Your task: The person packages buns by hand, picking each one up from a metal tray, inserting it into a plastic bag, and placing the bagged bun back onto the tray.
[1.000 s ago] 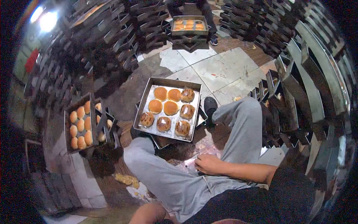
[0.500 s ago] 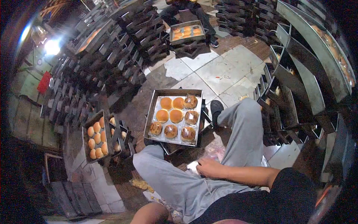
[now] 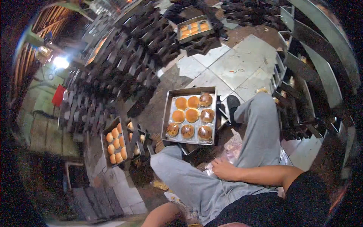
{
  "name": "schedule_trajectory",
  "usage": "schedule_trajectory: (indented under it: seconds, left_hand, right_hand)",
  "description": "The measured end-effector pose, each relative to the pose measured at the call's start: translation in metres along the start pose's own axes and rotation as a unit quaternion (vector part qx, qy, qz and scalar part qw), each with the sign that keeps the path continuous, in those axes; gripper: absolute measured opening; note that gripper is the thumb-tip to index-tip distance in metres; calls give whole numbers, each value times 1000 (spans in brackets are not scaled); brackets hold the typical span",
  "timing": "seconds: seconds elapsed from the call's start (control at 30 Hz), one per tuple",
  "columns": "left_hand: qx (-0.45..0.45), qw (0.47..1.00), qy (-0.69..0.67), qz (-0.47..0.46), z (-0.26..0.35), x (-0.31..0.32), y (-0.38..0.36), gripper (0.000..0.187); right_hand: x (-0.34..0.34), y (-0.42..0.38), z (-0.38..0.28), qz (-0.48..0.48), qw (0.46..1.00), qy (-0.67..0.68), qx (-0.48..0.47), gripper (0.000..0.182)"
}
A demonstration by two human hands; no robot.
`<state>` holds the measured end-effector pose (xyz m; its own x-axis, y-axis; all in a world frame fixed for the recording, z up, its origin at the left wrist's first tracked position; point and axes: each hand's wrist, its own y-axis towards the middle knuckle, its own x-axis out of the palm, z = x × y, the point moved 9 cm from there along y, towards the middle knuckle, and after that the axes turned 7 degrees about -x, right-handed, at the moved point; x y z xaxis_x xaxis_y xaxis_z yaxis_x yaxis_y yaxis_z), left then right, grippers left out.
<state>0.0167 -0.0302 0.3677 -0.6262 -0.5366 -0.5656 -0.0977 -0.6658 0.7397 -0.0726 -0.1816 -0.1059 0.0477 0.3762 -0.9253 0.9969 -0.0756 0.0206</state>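
My right hand (image 3: 224, 168) is low between my knees, with fingers curled at a piece of clear, whitish plastic wrapper (image 3: 209, 170); its exact grip is blurred. Only the forearm of my left arm shows at the bottom edge, and my left hand is out of view. Before my knees stands a square metal tray (image 3: 165, 130) with several round buns. Plain golden buns (image 3: 179, 116) sit at its upper left. Darker topped buns (image 3: 205, 132) in shiny clear wrapping run along the right side and front row. A pile of clear and pinkish plastic (image 3: 231, 148) lies beyond my right hand.
More bun trays (image 3: 126, 153) stand at the left. Zigzag stacks of dark trays (image 3: 124, 64) line the left and back, with tall stacks (image 3: 302, 83) at the right. Across the tiled floor (image 3: 242, 64), another person's legs are behind a bun tray (image 3: 196, 36).
The view has turned, so the trays and my legs appear farther right. My right hand stays low between my knees by the plastic. The buns in the near tray keep their arrangement.
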Motion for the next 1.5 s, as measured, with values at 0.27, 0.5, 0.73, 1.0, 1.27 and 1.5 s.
schedule_trajectory:
  seconds: [0.27,0.5,0.73,1.0,1.27,1.5]
  left_hand:
    - [-9,999,32,-31,-68,-2,-6,47]
    - [-26,995,77,-57,-119,11,-2,48]
    - [-51,986,140,-79,-165,26,-2,50]
    - [-87,966,234,-63,-197,43,-16,54]
    - [-563,680,393,-257,-241,128,-125,69]
    - [-590,711,317,-214,-216,202,-229,81]
  right_hand:
    - [-32,2,-5,78,997,29,6,28]
    - [-48,2,1,136,988,74,29,26]
    - [-30,6,8,138,986,85,29,24]
    - [-36,3,5,148,985,82,25,34]
    - [-41,3,0,104,987,125,-7,27]
    - [-32,1,3,75,985,158,-11,23]
